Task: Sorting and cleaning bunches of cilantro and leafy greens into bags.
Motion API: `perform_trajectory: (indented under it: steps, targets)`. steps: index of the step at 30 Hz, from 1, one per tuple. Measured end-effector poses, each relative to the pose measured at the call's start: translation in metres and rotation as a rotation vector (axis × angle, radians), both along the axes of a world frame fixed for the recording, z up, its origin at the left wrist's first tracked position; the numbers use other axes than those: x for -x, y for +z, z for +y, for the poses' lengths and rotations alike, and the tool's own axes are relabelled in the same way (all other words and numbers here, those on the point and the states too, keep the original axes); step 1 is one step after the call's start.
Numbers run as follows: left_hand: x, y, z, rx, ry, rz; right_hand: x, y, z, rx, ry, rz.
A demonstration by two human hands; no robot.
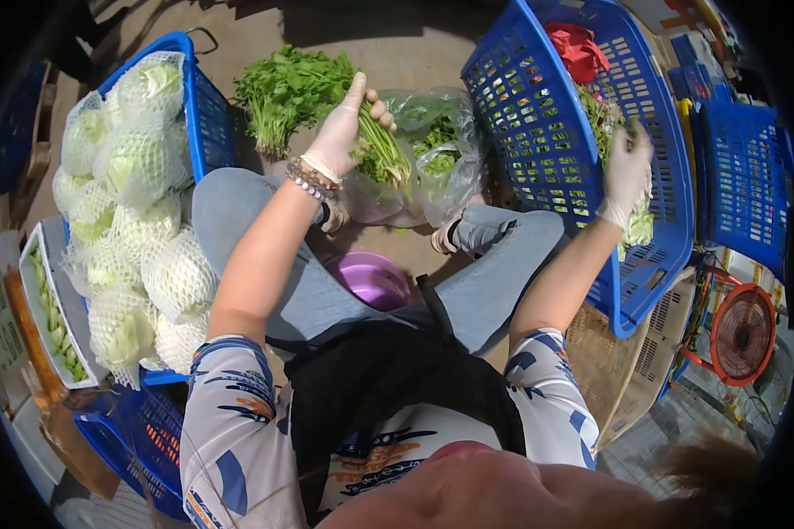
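Note:
My left hand (337,141), in a pale glove, is closed around a bunch of green stalks that look like Chinese celery (385,152). Beside it on the ground lies a leafy green heap (278,93). An open clear plastic bag (468,163) with more greens lies just right of the held stalks. My right hand (626,176), also gloved, reaches into the tilted blue basket (538,132). Its fingers are bent and blurred near some leafy scraps (596,115), so any hold is unclear. Below that wrist, pale green leaves (637,227) lie in the basket.
At left, a blue crate (210,123) is heaped with cabbages in white foam nets (137,159). A purple basin (370,279) sits between my legs. A red bag (577,51) lies in the right basket. Farther right are another blue basket (745,176) and a red fan (741,333).

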State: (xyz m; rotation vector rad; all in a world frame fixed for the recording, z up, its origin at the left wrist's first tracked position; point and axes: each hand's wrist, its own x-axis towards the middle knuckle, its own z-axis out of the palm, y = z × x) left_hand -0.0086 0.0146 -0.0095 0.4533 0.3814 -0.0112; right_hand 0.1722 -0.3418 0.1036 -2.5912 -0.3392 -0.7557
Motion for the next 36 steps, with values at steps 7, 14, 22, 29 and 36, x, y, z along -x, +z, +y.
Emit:
perform_trajectory:
  steps: [7, 14, 22, 29, 36]
  targets:
    - [0.017, 0.009, -0.014, -0.108, -0.236, -0.011, 0.024, -0.005, 0.045, -0.044, 0.040, -0.157]
    - [0.021, 0.004, -0.022, -0.042, -0.322, -0.040, 0.110, -0.027, 0.169, -0.288, 0.831, 0.478]
    - [0.023, 0.010, -0.028, -0.155, -0.490, 0.040, 0.106, -0.053, 0.191, -0.168, 0.821, 0.529]
    - [0.018, 0.017, -0.025, -0.045, -0.399, -0.036, 0.095, -0.059, 0.174, -0.776, 0.649, 1.048]
    - [0.016, 0.018, -0.013, -0.169, -0.321, -0.003, 0.090, -0.063, 0.163, -1.071, 0.702, 1.138]
